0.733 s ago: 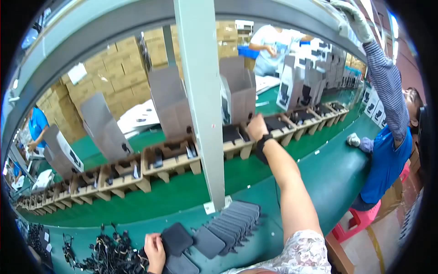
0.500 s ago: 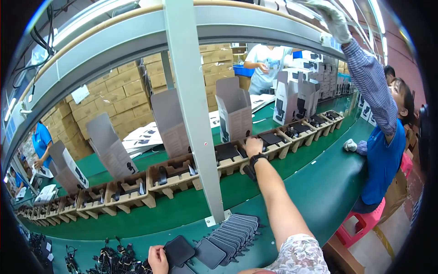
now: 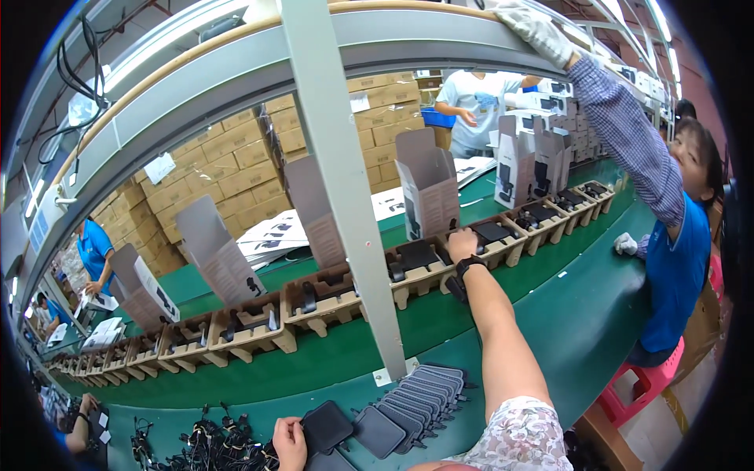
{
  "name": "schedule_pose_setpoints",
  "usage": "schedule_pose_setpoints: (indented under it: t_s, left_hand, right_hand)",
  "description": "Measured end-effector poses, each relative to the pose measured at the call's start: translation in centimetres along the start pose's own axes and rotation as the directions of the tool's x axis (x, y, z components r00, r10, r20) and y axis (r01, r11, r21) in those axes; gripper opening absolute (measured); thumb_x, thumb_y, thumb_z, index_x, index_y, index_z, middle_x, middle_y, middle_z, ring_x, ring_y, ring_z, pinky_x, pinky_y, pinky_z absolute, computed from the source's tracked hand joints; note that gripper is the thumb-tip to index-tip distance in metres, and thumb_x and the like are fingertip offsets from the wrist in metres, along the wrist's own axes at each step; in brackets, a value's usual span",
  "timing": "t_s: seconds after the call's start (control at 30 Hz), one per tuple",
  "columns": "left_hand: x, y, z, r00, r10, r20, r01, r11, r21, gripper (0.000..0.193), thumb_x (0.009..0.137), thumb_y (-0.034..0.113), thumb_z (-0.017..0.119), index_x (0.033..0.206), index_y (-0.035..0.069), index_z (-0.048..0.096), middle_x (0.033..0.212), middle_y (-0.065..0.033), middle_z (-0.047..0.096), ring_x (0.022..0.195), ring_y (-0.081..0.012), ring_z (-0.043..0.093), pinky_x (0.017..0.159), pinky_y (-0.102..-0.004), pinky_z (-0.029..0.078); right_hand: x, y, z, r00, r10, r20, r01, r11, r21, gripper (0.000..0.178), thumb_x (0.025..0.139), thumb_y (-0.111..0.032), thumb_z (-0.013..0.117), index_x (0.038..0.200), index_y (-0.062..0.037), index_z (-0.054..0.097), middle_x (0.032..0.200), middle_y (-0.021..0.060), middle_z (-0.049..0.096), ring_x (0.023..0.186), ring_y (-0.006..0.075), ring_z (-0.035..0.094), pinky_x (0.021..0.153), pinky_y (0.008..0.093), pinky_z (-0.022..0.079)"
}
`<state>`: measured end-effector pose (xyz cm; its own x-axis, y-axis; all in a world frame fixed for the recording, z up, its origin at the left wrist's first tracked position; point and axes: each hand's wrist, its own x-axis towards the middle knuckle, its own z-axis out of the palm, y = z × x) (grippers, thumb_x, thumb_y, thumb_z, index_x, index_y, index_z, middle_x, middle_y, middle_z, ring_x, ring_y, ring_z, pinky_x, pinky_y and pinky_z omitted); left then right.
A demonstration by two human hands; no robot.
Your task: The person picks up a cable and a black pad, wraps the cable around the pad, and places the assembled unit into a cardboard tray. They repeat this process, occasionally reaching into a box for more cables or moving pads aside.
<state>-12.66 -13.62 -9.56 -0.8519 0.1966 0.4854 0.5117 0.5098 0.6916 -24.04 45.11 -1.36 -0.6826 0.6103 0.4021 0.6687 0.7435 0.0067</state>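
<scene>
My left hand (image 3: 290, 442) is closed at the edge of a black square pad (image 3: 328, 426) on the green bench. Beside that pad, several more black pads (image 3: 424, 396) with short stubs lie in an overlapping fanned row. My right arm is stretched across the bench, a black band on its wrist. My right hand (image 3: 462, 246) is curled down at a brown moulded tray (image 3: 424, 271) in a long row; its fingertips are hidden. A flat black square piece (image 3: 419, 253) sits in that tray, just left of the hand.
A grey post (image 3: 345, 173) rises from the bench before the trays. Open printed boxes (image 3: 428, 188) stand behind them. Black cables (image 3: 212, 439) lie in a heap at lower left. A co-worker in blue (image 3: 671, 282) sits at right, a gloved hand (image 3: 534, 35) on the overhead rail.
The view has swung slightly left, shifting everything rightward in the picture. The co-worker at right has turned their head. Another person's hand has appeared at lower left. My hands keep their places.
</scene>
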Motion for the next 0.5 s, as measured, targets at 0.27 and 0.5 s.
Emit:
schedule_pose_setpoints:
  t_s: [0.27,0.5]
  left_hand:
    - [-0.4,1.1,-1.9,0.999,-0.044,0.026,0.044,0.999,-0.001,0.007,0.088,0.004,0.053,0.091,0.002,0.059,0.079,-0.0086,0.054,0.069,-0.0169,0.054,0.062,-0.0281,0.043]
    - [-1.6,0.6,-2.5,0.997,-0.065,0.044,0.065,0.998,0.018,0.004,0.086,0.002,0.053,0.087,0.0,0.057,0.081,-0.0121,0.055,0.068,-0.0254,0.056,0.061,-0.0324,0.046]
  right_hand:
    - [-2.2,1.0,-1.1,0.976,-0.211,0.046,0.212,0.977,-0.025,0.024,0.085,-0.024,0.055,0.106,-0.0226,0.067,0.107,0.0078,0.062,0.107,0.0278,0.055,0.083,0.0403,0.048]
    - [-2.8,0.3,-0.9,1.0,-0.005,0.031,0.007,0.998,-0.056,0.026,0.085,-0.021,0.051,0.103,-0.0182,0.069,0.114,0.0063,0.057,0.11,0.0268,0.049,0.088,0.0412,0.042]
